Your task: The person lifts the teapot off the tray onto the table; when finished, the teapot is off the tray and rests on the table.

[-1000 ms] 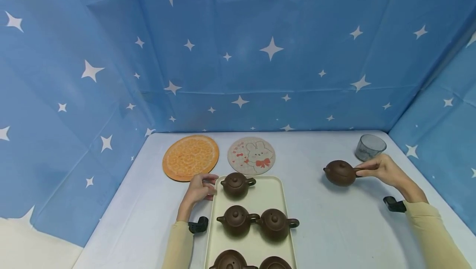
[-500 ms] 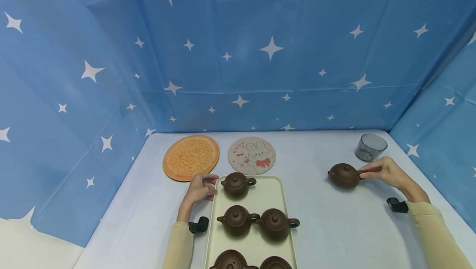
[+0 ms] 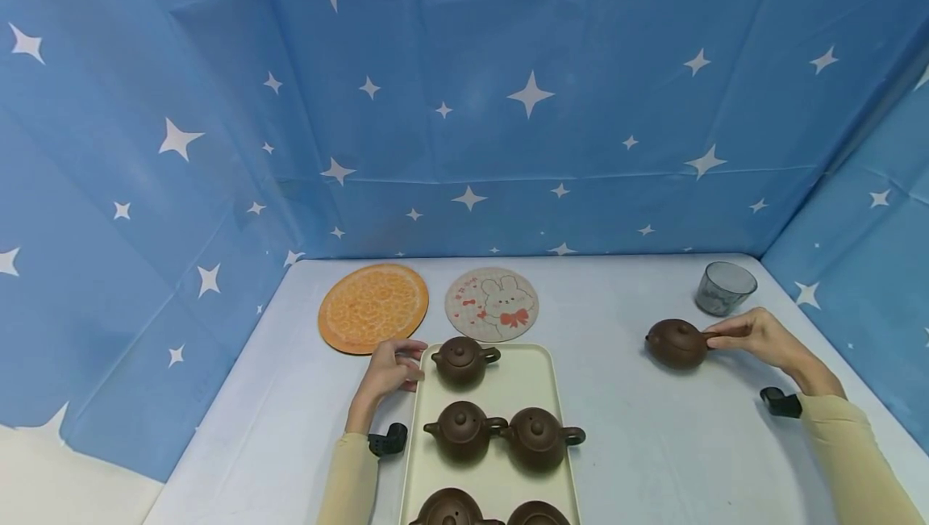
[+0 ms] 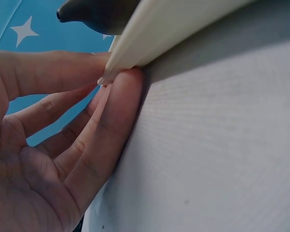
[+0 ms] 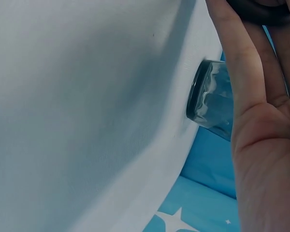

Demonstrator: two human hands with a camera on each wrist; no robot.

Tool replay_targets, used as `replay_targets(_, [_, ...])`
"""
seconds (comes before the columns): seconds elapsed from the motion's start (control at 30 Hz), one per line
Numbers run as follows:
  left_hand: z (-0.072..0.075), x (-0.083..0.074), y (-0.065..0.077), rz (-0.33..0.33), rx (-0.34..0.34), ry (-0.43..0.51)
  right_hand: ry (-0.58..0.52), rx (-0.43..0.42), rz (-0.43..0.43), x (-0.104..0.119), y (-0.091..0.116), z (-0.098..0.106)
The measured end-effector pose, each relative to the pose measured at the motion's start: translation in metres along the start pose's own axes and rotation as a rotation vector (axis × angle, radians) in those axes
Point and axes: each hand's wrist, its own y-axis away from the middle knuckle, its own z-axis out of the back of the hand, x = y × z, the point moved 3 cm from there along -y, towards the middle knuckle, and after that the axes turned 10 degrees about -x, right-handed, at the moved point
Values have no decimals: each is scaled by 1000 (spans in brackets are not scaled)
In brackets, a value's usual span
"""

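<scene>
My right hand (image 3: 758,339) holds a brown teapot (image 3: 678,344) by its handle, spout to the left, at the right side of the table. In the right wrist view the dark handle (image 5: 263,12) shows between the fingers. My left hand (image 3: 392,368) is at the far left corner of a cream tray (image 3: 526,372). In the left wrist view that hand pinches the tray's rim (image 4: 118,63) between thumb and fingers. Several brown teapots stand on the tray, among them one (image 3: 460,362) near the left hand. The nearest ones are cut off by the frame's bottom edge.
Behind the right hand stands a clear glass cup (image 3: 724,289). An orange round mat (image 3: 373,307) and a round rabbit mat (image 3: 491,305) lie beyond the tray. Blue star-patterned cloth (image 3: 464,106) hangs around the white table (image 3: 653,460).
My right hand has moved slightly right and nearer, carrying the teapot with it. The left hand and the tray have not visibly moved.
</scene>
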Motion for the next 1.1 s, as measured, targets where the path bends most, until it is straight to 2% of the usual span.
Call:
replay_targets(0.63, [0,1,0,-4,-2,9,38,-14,-35,3,3,1])
replay_targets(0.93, [0,2,0,1,-1,15,76,-40,-82,12,3,1])
replay_targets(1.1, [0,1,0,0,2,20,79,-64,-62,20,2,1])
